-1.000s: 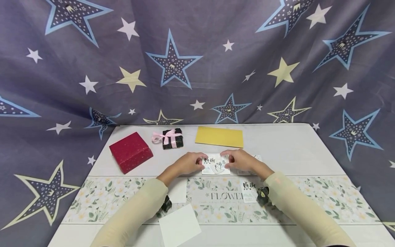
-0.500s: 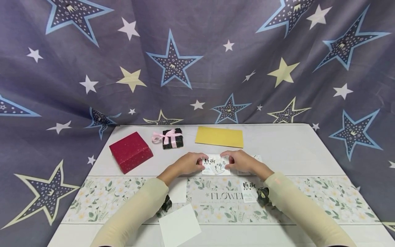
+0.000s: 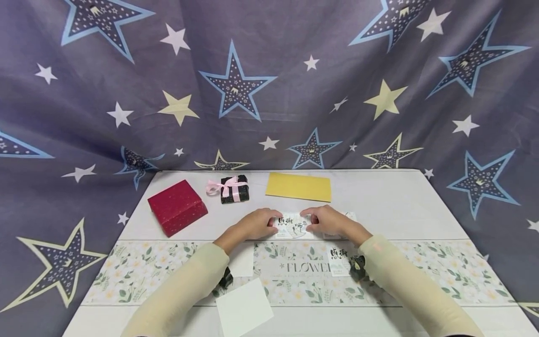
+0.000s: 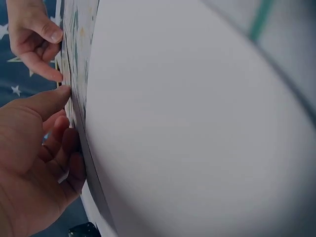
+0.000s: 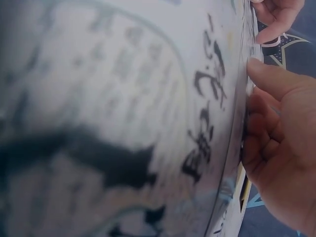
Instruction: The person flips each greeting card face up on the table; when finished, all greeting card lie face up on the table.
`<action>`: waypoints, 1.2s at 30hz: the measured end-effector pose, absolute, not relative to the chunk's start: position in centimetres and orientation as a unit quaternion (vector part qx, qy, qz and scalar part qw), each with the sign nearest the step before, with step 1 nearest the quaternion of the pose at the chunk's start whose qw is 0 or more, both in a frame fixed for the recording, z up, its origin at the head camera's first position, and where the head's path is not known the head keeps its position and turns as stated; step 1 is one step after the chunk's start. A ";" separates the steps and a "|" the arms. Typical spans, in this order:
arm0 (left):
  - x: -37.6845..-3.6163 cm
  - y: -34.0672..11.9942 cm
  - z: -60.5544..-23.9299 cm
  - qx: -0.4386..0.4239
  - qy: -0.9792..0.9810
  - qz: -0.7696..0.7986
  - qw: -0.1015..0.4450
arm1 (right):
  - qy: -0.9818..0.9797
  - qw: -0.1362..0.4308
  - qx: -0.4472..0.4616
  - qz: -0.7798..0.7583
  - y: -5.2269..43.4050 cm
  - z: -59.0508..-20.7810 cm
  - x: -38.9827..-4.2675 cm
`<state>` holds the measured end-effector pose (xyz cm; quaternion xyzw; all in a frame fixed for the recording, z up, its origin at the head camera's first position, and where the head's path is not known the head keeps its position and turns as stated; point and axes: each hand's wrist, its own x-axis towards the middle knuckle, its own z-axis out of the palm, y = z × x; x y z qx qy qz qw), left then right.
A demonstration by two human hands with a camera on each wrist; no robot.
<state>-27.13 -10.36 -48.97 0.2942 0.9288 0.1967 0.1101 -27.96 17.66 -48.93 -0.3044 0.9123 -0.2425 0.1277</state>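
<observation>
White table with cards, gifts and a floral strip

The table (image 3: 400, 206) bears a floral runner (image 3: 442, 271) across its near part, under both forearms. Beyond the left hand (image 3: 252, 224) lie a red box (image 3: 177, 207) and a small dark gift with pink ribbon (image 3: 234, 188); beyond the right hand (image 3: 328, 221), a yellow envelope (image 3: 298, 186). Between the hands lies a printed card (image 3: 294, 225). Near the left forearm lies a blank white card (image 3: 244, 307); by the right wrist, another printed card (image 3: 338, 261).
</observation>
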 end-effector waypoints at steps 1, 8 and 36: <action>-27.1 -10.6 -48.9 0.295 0.929 0.197 0.106 | 0.912 0.126 -0.306 -0.244 17.6 -48.9 -28.0; -26.4 -13.1 -47.5 0.282 0.929 0.225 0.082 | 0.905 0.099 -0.313 -0.268 16.8 -47.9 -27.7; -19.8 -25.8 -46.7 0.179 0.943 0.235 0.151 | 0.893 0.100 -0.363 -0.246 5.3 -48.6 -21.5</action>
